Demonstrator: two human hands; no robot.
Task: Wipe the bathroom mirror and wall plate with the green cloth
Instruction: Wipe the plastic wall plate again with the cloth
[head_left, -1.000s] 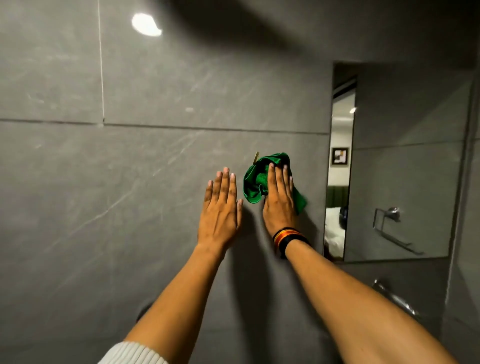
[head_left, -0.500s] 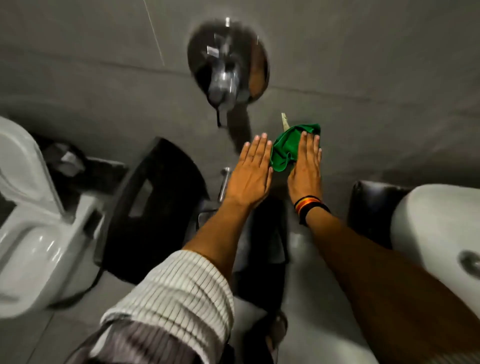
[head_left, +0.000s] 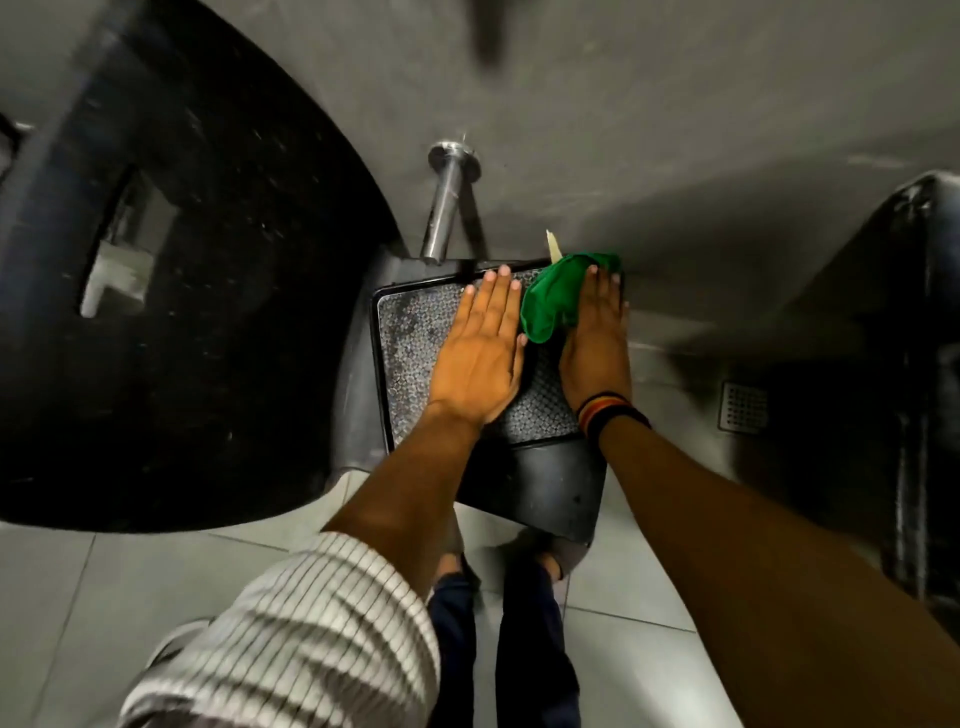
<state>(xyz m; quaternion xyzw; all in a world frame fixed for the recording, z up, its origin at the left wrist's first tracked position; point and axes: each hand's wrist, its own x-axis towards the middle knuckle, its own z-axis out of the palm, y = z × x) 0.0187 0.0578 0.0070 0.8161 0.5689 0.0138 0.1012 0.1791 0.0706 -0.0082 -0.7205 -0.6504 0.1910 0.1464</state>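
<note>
I am looking down, and both arms reach forward with the hands side by side. My left hand (head_left: 480, 353) is flat with straight fingers and holds nothing. My right hand (head_left: 595, 343), with a striped band at the wrist, has the bunched green cloth (head_left: 550, 301) pinned under its thumb side; a pale tag sticks out of the cloth's far end. Both hands hover near the foot of the grey wall (head_left: 675, 104), above a black box with a speckled top (head_left: 415, 332). Neither the mirror nor the wall plate is in view.
A chrome pipe (head_left: 447, 202) comes out of the wall just beyond my left hand. A black stone counter (head_left: 208, 260) fills the left, and another dark counter edge (head_left: 909, 364) stands at the right. A floor drain (head_left: 743, 408) lies on the tiles, and my legs (head_left: 519, 623) show below.
The view has swung from the wall and mirror down to the floor. Both hands kept their flat pose side by side, and the cloth stayed under my right hand.
</note>
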